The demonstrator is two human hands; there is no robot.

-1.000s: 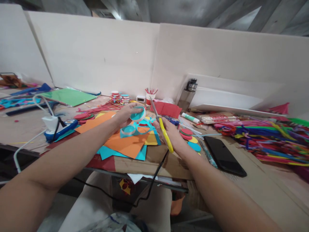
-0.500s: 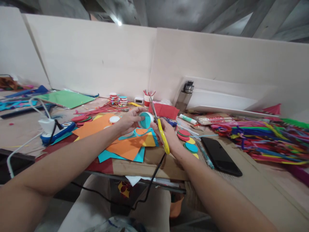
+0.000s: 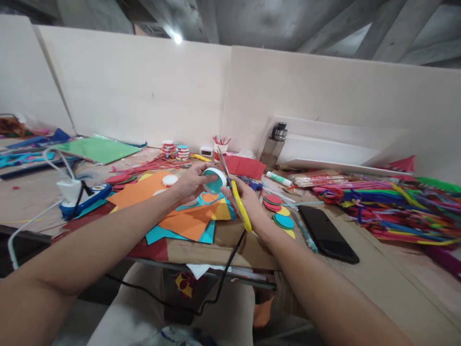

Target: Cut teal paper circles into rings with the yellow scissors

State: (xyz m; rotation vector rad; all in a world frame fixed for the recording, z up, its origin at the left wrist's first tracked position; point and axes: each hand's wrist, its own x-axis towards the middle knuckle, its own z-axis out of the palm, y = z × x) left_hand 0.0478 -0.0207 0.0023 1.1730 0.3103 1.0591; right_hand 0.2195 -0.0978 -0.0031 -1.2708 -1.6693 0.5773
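My left hand grips a short white paper ring by its left side, the thumb reaching inside against a blue paper disc. In my right hand is a pair of yellow-handled scissors, blades pointing up and away. The right fingertips also touch the ring's right edge. Below both hands lie orange paper sheets, with blue paper underneath them. Another white ring rests on the orange paper left of my left hand.
Stacked coloured discs and a black phone lie on the right. A glue stick, a bottle and bundled pipe cleaners are farther back. A power strip sits left; a black cable hangs over the front edge.
The white ring has tilted slightly in my hands, and the blue disc shows deeper inside it. Both hands keep their holds; the whole view has shifted a little.
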